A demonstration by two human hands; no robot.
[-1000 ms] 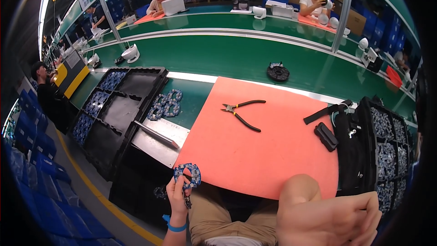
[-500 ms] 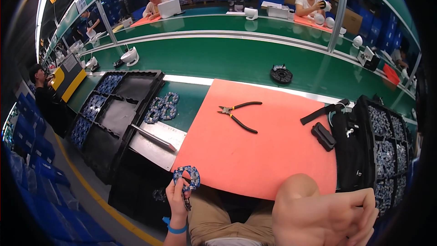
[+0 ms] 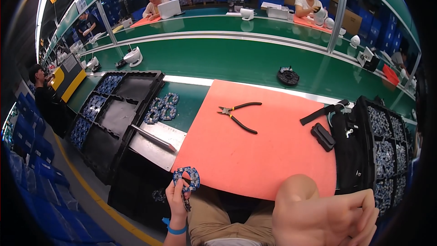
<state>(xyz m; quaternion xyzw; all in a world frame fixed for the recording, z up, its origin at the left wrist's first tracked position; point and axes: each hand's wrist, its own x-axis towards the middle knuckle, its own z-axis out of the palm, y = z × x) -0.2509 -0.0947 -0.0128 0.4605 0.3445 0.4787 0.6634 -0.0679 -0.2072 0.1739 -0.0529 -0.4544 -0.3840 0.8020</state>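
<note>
Between the thumb and fingers of my left hand is a ring-shaped blue circuit board, upright at the front left corner of the orange mat. A small dark part hangs below the board, by my palm. Close to the camera at the lower right looms my right hand, raised over the mat's front edge. Its fingers are curled in, and whatever they may hold is hidden. Diagonal cutters with black and yellow handles lie spread on the mat, touched by neither hand.
Left are a black divided tray of blue boards, several loose ring boards and a metal plate. Right are a black case, a strap and another board tray. Behind runs a green conveyor with a black round part.
The black round part has shifted right along the conveyor. On the far line, white devices have slid slightly left, and a co-worker's hands have moved. My hands have stayed nearly still.
</note>
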